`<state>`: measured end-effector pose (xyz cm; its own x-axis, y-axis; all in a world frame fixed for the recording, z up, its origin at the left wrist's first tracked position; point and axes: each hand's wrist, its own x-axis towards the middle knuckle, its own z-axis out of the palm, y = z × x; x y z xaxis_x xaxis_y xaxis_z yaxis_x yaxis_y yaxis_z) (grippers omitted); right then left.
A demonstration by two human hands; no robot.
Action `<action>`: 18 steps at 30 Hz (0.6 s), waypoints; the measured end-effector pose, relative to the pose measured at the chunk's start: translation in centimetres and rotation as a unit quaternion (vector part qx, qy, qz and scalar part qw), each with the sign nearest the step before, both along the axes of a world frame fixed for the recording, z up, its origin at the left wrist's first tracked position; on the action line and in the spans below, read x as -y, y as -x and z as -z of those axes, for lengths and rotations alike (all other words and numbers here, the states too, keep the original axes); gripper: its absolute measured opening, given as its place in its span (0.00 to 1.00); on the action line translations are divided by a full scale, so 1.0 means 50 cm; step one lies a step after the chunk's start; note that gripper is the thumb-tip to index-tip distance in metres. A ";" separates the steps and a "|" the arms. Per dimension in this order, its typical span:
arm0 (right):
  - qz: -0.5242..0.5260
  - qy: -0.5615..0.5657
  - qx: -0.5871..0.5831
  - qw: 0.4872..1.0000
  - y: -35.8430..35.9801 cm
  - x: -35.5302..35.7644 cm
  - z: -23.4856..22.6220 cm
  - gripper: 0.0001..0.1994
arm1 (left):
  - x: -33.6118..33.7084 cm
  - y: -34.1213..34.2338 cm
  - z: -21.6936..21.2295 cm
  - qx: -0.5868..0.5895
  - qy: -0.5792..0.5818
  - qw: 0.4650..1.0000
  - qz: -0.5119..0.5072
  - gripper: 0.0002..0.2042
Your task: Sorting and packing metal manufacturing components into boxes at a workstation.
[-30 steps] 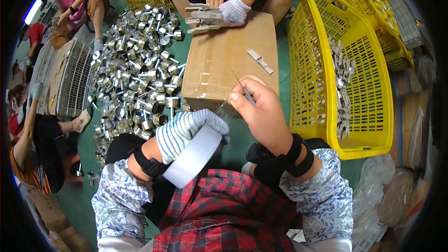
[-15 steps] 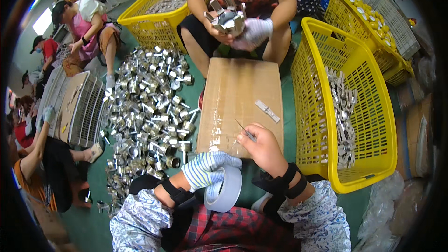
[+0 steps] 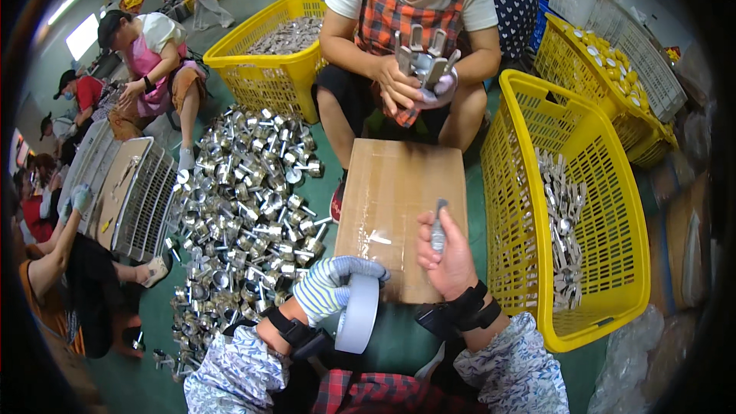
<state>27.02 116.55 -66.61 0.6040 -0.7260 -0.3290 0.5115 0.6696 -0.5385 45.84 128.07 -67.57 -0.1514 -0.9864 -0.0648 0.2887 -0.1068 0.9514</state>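
My left hand [image 3: 335,285], in a blue-and-white striped glove, is closed on the rim of a wide roll of pale grey tape [image 3: 359,316]. It hangs just off the near left corner of an upturned cardboard box [image 3: 399,192]. My bare right hand [image 3: 448,254] is over the box's right side. Its fingers pinch a small narrow grey metal piece [image 3: 438,230] that stands upright with a darker tip; its exact kind cannot be made out. Across the box, another person's hands [image 3: 414,88] hold a cluster of upright metal prongs.
Many metal cups with stems [image 3: 245,207] are heaped on the green floor at left. A yellow basket [image 3: 529,261] of flat metal parts stands close at right; another yellow basket [image 3: 264,69] is at the far left. Several people work at left beside grey crates [image 3: 146,192].
My right hand has turned palm-up and shifted right and away from the left hand. The flat metal strip on the box no longer shows. The co-worker's prong cluster has moved right; the view has tilted up.
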 end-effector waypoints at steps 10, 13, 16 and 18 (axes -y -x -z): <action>-0.075 0.299 -0.314 0.898 -0.021 -0.029 0.076 0.11 | 0.041 -0.016 -0.006 -0.060 -0.002 0.978 -0.201 0.10; -0.114 0.344 -0.324 0.874 -0.022 -0.037 0.093 0.12 | 0.057 -0.022 0.002 -0.023 0.037 0.979 -0.199 0.17; -0.153 0.394 -0.337 0.841 -0.012 -0.045 0.120 0.13 | 0.060 -0.021 -0.001 -0.021 0.044 0.982 -0.181 0.18; -0.175 0.407 -0.346 0.827 0.003 -0.051 0.134 0.13 | 0.061 -0.015 0.005 -0.037 0.058 0.982 -0.176 0.17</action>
<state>26.89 119.10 -73.29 0.6955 -0.6976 -0.1722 -0.2570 -0.0177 -0.9663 46.61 125.02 -67.81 0.2011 -0.9783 0.0496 0.3570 0.1204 0.9263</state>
